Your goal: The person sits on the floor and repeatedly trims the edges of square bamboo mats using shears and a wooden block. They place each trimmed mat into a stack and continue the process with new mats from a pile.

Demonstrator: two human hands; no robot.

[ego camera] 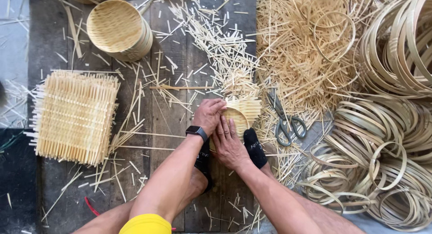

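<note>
Round woven bamboo lid: lying on plank floor, braced by black-socked feet. Left hand curling over its rim; right hand pressing flat, fingers spread. Scissors lying just beside.

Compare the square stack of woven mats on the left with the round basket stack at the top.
The woven mat stack is square, with loose stick ends poking out on every side; the round basket stack is circular with a smooth trimmed rim. The mat stack looks wider. Both are pale bamboo weave and lie untouched on the plank floor.
</note>
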